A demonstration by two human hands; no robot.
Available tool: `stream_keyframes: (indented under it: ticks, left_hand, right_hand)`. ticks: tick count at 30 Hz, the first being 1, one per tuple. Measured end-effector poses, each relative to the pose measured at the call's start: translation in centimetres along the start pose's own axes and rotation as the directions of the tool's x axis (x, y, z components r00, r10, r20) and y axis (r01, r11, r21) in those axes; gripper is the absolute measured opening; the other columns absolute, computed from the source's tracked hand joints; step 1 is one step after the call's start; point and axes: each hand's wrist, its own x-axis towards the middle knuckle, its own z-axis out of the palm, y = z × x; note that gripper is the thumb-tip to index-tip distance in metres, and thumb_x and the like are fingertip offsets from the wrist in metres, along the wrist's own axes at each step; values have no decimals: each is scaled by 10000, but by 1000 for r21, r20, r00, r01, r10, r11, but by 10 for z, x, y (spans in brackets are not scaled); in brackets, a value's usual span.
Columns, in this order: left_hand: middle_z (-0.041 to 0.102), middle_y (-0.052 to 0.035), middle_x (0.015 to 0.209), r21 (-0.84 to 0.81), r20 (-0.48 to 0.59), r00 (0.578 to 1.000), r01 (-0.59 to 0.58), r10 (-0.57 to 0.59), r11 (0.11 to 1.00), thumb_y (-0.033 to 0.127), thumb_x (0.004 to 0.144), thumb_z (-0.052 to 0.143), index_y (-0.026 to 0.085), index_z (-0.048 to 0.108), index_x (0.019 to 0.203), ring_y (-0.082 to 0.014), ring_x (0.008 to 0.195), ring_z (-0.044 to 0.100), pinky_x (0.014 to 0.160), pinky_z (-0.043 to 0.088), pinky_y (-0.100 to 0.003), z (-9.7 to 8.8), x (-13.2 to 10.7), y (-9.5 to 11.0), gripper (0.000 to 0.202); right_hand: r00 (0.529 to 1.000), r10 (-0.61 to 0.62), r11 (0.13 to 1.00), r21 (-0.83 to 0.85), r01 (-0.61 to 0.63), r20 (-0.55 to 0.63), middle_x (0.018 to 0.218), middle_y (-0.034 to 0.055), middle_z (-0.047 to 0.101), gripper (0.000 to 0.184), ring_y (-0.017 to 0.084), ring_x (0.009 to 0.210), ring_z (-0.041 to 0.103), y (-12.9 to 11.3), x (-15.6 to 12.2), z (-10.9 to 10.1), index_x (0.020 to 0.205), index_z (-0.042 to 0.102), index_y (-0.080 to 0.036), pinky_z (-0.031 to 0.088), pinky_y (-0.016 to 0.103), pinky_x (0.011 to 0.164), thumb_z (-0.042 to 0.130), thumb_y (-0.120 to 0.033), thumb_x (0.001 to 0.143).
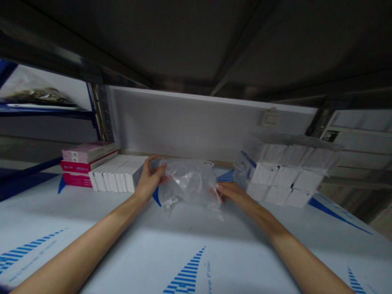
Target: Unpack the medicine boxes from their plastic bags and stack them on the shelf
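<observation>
A clear plastic bag (188, 181) lies on the film-covered shelf, spread between my two hands. My left hand (150, 176) grips its left side, thumb and fingers closed on the plastic. On the right edge of the bag, my right hand (226, 191) is closed on the film, its fingertips partly hidden behind it. What the bag holds, if anything, I cannot make out. Just left of my left hand stands a row of white boxes (118, 173). Beyond my right hand, several white boxes (275, 173) are stacked inside another clear bag.
Pink and magenta boxes (82, 163) are piled at the far left. A dark metal shelf (183, 49) hangs low overhead. The white wall (183, 122) closes the back and carries a switch (271, 119). Metal uprights stand at both sides. Blue printed film (147, 253) covers the shelf surface.
</observation>
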Motion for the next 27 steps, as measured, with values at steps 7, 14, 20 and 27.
stream_keyframes:
  ticks: [7, 14, 20, 27]
  left_hand:
    - [622, -106, 1284, 443, 404, 701, -712, 587, 545, 388, 900, 569, 213, 600, 1207, -289, 1247, 559, 1091, 437, -502, 0, -29, 5, 354]
    - [616, -116, 1302, 423, 593, 583, -813, 556, 401, 146, 814, 522, 170, 527, 1329, -277, 1232, 568, 1097, 449, -480, 2, -37, 2, 516]
    - [573, -109, 1310, 446, 576, 578, -815, 578, 371, 133, 870, 506, 203, 532, 1322, -251, 1235, 576, 1096, 470, -438, 3, -32, -6, 458]
    - [516, -128, 1325, 624, 433, 693, -692, 577, 363, 87, 796, 501, 202, 558, 1318, -266, 1109, 612, 980, 539, -434, -8, -17, -4, 537]
  right_hand:
    - [996, -82, 994, -72, 84, 29, 807, 24, 671, 315, 163, 713, 594, -8, -8, 11, 921, 709, -223, 466, 313, 676, 773, -462, 726]
    - [982, -187, 941, -289, 174, -19, 774, -24, 642, 379, 138, 621, 558, -6, -18, 32, 964, 526, -244, 428, 277, 568, 775, -277, 681]
    - [949, -289, 949, -164, 268, -126, 806, -20, 631, 279, 152, 720, 626, -4, -14, 38, 957, 554, -252, 498, 299, 676, 616, -167, 699]
    - [896, -324, 943, -26, 332, -304, 757, -11, 628, 165, 160, 646, 624, -8, -9, 16, 871, 589, -243, 501, 301, 598, 626, -254, 711]
